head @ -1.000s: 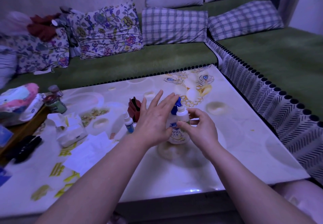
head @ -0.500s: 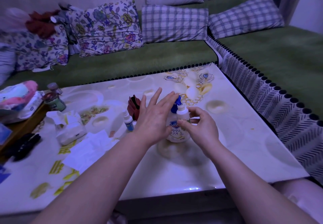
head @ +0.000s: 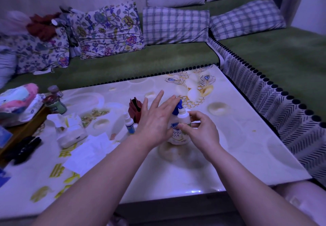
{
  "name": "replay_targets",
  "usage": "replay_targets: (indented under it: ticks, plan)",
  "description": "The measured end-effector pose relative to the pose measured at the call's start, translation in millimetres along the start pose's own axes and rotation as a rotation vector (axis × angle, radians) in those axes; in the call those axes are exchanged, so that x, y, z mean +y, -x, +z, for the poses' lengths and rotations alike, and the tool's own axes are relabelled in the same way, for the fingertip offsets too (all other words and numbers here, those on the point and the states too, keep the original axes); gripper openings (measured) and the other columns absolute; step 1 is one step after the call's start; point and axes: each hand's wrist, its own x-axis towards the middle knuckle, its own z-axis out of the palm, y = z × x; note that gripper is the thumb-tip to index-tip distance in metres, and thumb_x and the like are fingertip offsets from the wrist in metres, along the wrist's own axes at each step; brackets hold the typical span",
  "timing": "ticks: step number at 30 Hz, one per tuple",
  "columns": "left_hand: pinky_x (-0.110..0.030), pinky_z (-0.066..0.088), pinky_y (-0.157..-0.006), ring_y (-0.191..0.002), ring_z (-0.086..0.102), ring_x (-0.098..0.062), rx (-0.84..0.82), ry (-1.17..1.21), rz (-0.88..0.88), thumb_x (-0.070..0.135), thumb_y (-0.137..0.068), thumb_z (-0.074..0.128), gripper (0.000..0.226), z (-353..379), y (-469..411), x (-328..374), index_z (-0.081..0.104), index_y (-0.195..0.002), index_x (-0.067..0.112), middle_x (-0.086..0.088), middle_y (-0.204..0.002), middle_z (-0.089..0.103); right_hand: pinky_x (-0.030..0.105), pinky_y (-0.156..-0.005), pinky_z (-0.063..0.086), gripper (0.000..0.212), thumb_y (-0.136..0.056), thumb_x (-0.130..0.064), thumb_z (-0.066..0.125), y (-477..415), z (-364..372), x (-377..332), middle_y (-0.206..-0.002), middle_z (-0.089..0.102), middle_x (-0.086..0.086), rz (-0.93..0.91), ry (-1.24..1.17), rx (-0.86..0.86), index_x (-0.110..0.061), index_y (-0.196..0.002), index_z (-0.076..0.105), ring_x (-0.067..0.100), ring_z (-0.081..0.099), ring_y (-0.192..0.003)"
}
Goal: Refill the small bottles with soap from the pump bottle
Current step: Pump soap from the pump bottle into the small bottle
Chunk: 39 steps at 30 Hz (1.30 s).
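Observation:
A white pump bottle (head: 177,136) with a blue pump head stands near the middle of the table (head: 229,155). My left hand (head: 155,120) lies over the pump head with straight, spread fingers and hides most of it. My right hand (head: 202,130) pinches a small white bottle (head: 183,117) and holds it upright against the pump's spout. Another small bottle (head: 129,124) with a white cap and blue label stands on the table left of my left hand.
A dark red pouch (head: 135,107) stands behind the small bottle. A tissue pack (head: 70,132) and loose papers (head: 88,151) lie at the left, with jars (head: 54,102) and black items (head: 23,149) further left. A green sofa with cushions wraps the table's far and right sides.
Both hands and both bottles have stayed where they were; only the view has shifted slightly.

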Motion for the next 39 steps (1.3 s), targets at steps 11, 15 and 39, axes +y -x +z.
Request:
replay_targets:
  ticks: [11, 15, 39]
  plan:
    - [-0.053, 0.000, -0.115, -0.145, -0.013, -0.013, -0.019, -0.001, -0.003, 0.037, -0.079, 0.067, 0.096, -6, -2, 1, 0.003, -0.150, 0.033, 0.015, -0.159, 0.005, 0.040, -0.083, 0.052, 0.034, -0.069, -0.031, 0.078, -5, -2, -4, -0.101, 0.064, -0.007, -0.011, -0.019, 0.011, -0.038, -0.097, 0.060, 0.010, 0.062, -0.086]
    - [-0.053, 0.001, -0.115, -0.145, -0.012, -0.012, -0.010, 0.018, -0.003, 0.035, -0.079, 0.067, 0.095, -4, -1, 1, 0.003, -0.150, 0.033, 0.016, -0.158, 0.006, 0.040, -0.083, 0.053, 0.035, -0.069, -0.030, 0.078, -5, -3, -4, -0.101, 0.064, -0.007, -0.017, -0.023, 0.013, -0.036, -0.100, 0.062, 0.009, 0.062, -0.086]
    - [-0.053, 0.003, -0.115, -0.146, -0.007, -0.015, 0.042, 0.025, -0.030, 0.023, -0.079, 0.064, 0.092, 5, 2, 2, 0.007, -0.150, 0.033, 0.017, -0.158, 0.009, 0.039, -0.083, 0.052, 0.036, -0.069, -0.032, 0.079, -3, -1, -2, -0.101, 0.064, -0.007, -0.022, -0.006, 0.009, -0.038, -0.100, 0.062, 0.009, 0.062, -0.085]
